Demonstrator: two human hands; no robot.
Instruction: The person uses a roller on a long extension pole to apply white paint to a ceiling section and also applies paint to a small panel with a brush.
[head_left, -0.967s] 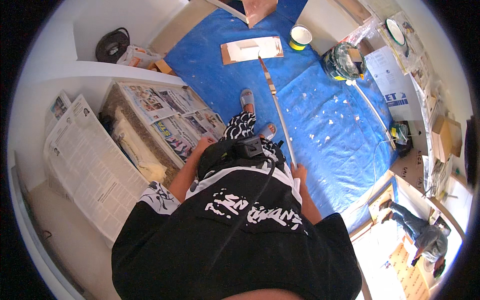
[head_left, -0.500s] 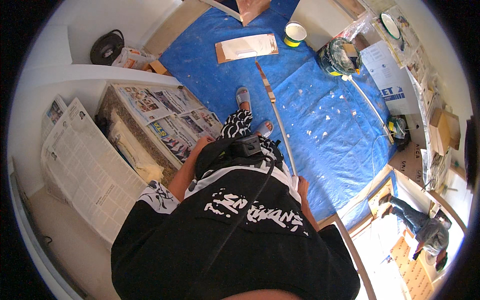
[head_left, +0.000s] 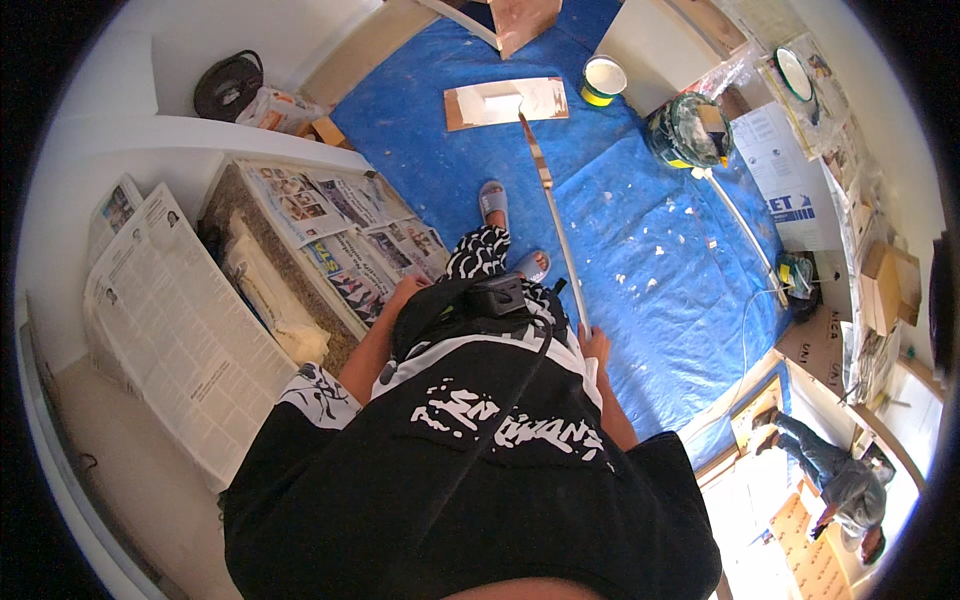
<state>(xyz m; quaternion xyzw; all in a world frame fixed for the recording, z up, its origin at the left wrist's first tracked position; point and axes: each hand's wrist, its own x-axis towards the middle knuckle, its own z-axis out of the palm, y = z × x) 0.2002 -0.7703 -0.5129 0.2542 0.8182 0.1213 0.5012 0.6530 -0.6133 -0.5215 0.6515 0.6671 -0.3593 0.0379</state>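
Note:
My right hand point(head_left: 595, 345) is closed around the near end of a long pole point(head_left: 563, 235), which slants away across the floor. At its far end a paint roller point(head_left: 502, 102) rests on a flat board point(head_left: 546, 98) that is mostly coated white, with bare brown at its ends. My left hand point(head_left: 410, 288) is at my left side, beside the newspaper-covered counter point(head_left: 345, 235); its fingers are partly hidden, and I cannot tell whether they hold anything.
Blue sheeting point(head_left: 650, 330) covers the floor. A small paint bucket point(head_left: 603, 78) and a larger dark bucket point(head_left: 690, 130) stand at the far right. Another pole point(head_left: 740, 225) lies near the right wall. Beyond a doorway at lower right is another person point(head_left: 850, 490).
My right hand has moved forward with the pole. The roller has slid a little farther away over the board. My view has shifted slightly. The person beyond the doorway has bent lower.

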